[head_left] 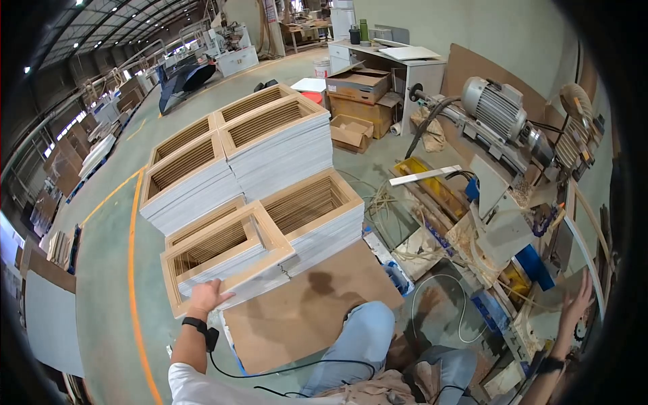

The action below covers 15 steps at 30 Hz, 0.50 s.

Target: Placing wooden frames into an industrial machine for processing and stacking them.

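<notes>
My left hand (208, 297) is at the near edge of a rectangular wooden frame (273, 236), fingers closed over the rail and thumb pointing right. That frame lies askew on top of a low stack of similar frames, with pale wood faces and white sides. Far to the right, my right hand (575, 302) is raised beside a machine, fingers stretched upward. It is close to a curved-looking pale frame edge (584, 236) standing at the machine's right; whether it touches it I cannot tell.
Taller frame stacks (283, 148) stand behind. On the right is a woodworking machine with a grey motor (493, 108), sawdust and hoses. A brown board (310, 304) lies before my knees. Cardboard boxes (358, 101) and a white desk (412, 64) are beyond. A cable (290, 368) crosses my lap.
</notes>
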Each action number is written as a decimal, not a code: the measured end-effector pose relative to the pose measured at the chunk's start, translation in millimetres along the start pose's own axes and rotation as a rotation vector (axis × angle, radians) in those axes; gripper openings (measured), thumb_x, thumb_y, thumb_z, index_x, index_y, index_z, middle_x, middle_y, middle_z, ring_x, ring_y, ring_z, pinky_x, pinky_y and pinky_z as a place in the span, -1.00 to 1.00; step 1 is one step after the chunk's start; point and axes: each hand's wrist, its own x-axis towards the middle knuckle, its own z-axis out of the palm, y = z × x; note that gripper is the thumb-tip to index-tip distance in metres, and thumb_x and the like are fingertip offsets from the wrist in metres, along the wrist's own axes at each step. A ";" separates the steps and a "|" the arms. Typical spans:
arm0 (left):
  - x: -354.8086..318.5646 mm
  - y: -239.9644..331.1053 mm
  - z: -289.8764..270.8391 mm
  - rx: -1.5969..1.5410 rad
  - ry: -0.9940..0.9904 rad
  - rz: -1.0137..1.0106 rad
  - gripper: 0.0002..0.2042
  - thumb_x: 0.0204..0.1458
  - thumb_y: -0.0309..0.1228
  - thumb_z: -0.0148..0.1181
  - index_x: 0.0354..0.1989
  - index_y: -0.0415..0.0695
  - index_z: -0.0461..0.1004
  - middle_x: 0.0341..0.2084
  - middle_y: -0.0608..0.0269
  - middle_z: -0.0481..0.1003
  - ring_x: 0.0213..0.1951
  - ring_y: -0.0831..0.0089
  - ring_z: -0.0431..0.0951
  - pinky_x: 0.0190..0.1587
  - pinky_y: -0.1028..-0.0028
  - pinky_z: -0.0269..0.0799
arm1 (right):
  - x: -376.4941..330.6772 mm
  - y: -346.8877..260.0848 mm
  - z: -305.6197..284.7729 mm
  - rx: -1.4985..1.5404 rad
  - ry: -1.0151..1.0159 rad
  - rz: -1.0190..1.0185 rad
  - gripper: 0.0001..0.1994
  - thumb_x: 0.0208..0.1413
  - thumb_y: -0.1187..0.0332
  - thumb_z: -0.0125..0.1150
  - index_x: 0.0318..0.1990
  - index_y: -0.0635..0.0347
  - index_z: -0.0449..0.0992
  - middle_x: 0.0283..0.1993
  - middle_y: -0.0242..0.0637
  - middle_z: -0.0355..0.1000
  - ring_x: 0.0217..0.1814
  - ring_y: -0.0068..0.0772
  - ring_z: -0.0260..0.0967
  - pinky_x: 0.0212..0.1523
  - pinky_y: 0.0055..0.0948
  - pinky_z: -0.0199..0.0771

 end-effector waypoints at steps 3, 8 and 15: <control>19.6 -39.0 2.2 0.019 0.037 0.020 -0.40 -0.16 0.28 0.05 -0.40 -0.12 0.44 -0.53 0.04 0.52 -0.45 0.05 0.53 -0.42 0.14 0.42 | -61.2 -39.3 -29.5 -0.011 -0.102 -0.009 -0.35 -0.01 0.61 0.15 0.28 -0.01 0.14 0.36 -0.19 -0.02 0.40 -0.06 -0.11 0.34 -0.12 -0.02; 55.5 -78.9 35.4 -0.055 0.057 -0.037 -0.49 -0.09 0.18 0.06 -0.39 -0.11 0.46 -0.40 0.08 0.49 -0.28 0.11 0.50 -0.29 0.18 0.40 | -143.4 6.6 -65.1 0.018 -0.187 0.262 -0.41 0.03 0.58 0.10 0.26 0.01 0.17 0.33 -0.17 0.02 0.38 -0.05 -0.08 0.33 -0.14 0.00; 67.1 -109.4 90.2 0.150 0.192 -0.115 -0.50 -0.16 0.07 0.16 -0.18 -0.10 0.47 -0.20 0.21 0.42 0.01 0.21 0.29 0.13 0.07 0.08 | -300.1 120.4 -139.1 -0.311 -0.310 0.701 -0.47 -0.05 0.40 0.22 0.14 0.18 0.27 0.22 -0.04 0.14 0.26 -0.08 0.10 0.18 -0.23 0.18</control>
